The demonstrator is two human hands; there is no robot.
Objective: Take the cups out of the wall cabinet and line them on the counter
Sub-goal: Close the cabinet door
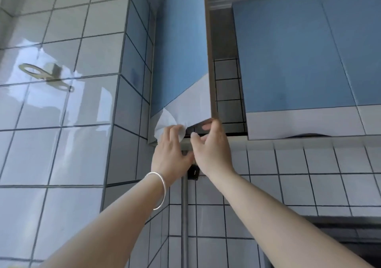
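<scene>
Two bare hands reach up toward a blue wall cabinet seen from below, with white tiled wall on the left and under the cabinet. The left-hand door stands swung open toward the left, its bottom corner showing a pale peeling film. The left hand, with a silver bangle on its wrist, is raised to that lower corner; its fingers are spread and lie against the door's bottom edge and the curled film, seemingly steadying the door open rather than gripping anything. The right hand is just beside it, thumb nearly touching the left hand, fingers half curled and hooked over the cabinet's lower front edge at the dark opening; it holds no object. The neighbouring right door is closed. No cups are visible: the inside of the cabinet is shadowed and seen from a steep angle, so whether cups sit there cannot be told. The counter is out of view below. Judging by this, the task is at its start, with the door opened to give access and the reach inside yet to come.
</scene>
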